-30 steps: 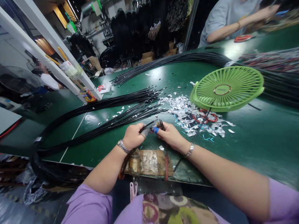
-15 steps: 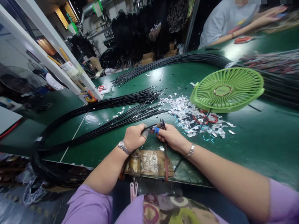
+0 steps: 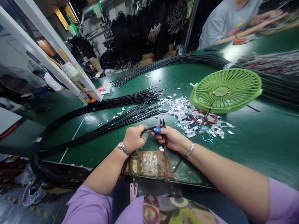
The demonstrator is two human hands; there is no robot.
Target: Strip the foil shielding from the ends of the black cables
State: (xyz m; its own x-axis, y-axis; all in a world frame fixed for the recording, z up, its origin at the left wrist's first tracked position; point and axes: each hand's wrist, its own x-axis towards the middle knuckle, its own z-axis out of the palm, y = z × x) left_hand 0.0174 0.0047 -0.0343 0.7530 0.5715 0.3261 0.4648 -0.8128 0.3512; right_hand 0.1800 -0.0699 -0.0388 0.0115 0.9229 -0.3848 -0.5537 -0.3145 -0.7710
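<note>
My left hand, with a wristwatch and a grey wrap on a finger, is closed around the end part of a black cable. My right hand faces it, blue tape around its thumb. It grips dark scissors whose two pointed blades stick up, slightly apart. The right thumb and finger also meet at the cable's tip; the tip itself is too small to make out. Below both hands lies a wooden board with clear tape on it, and a reddish-brown strip hangs across its right end.
Bundles of black cables curve over the green table on the left and back. Silvery scraps lie in a pile beside a green fan cover. A white post stands at left. Another person sits at back right.
My right thumb has shifted slightly right, and the scissors have moved a little with it. My left hand keeps its hold on the cable. The other person's hands have moved.
</note>
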